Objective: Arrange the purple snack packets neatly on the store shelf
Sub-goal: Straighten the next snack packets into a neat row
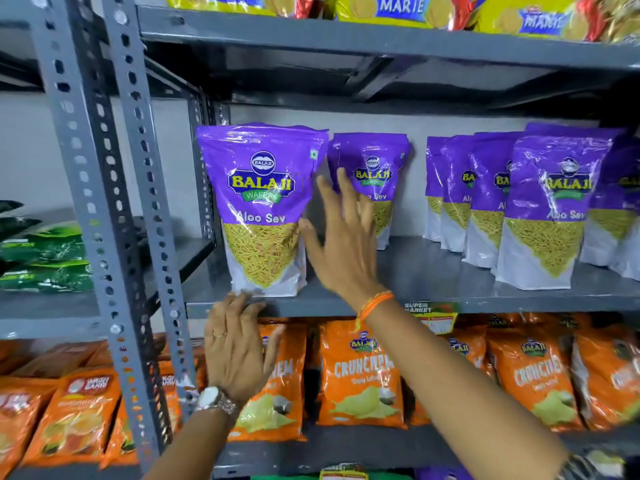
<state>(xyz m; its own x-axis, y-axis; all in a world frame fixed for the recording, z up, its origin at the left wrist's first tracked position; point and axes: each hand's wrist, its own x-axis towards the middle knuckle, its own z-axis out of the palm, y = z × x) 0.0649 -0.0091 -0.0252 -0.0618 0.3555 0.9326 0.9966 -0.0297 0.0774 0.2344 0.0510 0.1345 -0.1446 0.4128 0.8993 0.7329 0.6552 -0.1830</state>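
We find our right hand (341, 237) raised in front of the grey metal store shelf (433, 271), fingers spread apart and pointing upward, palm facing the shelf; it grips nothing. It is motion-blurred, so we cannot tell whether its fingertips touch the second purple packet (374, 161) that stands upright behind it, near the back of the shelf. An orange thread band (375, 303) circles the right wrist, and the forearm runs down toward the lower right.

Our left hand (237, 351) sits lower, fingers loosely extended and apart, its fingertips at the front lip of the shelf just beneath the base of the front purple Aloo Sev packet (263, 209). It holds nothing. A silver wristwatch (216, 400) is on this wrist.

The front purple packet stands upright at the left end of the shelf, close to the perforated grey upright post (138, 209), long axis vertical, printed face toward us, base at the shelf's front edge.

Further right, well apart from both hands, a row of purple packets (540, 209) stands upright, overlapping front to back, faces toward us.

Below the shelf, orange snack packets (360, 375) fill the next level. Above, yellow Marie biscuit packs (398, 8) lie on the top level. Left of the post, green packets (45, 258) lie on a neighbouring rack. A pale wall shows behind.
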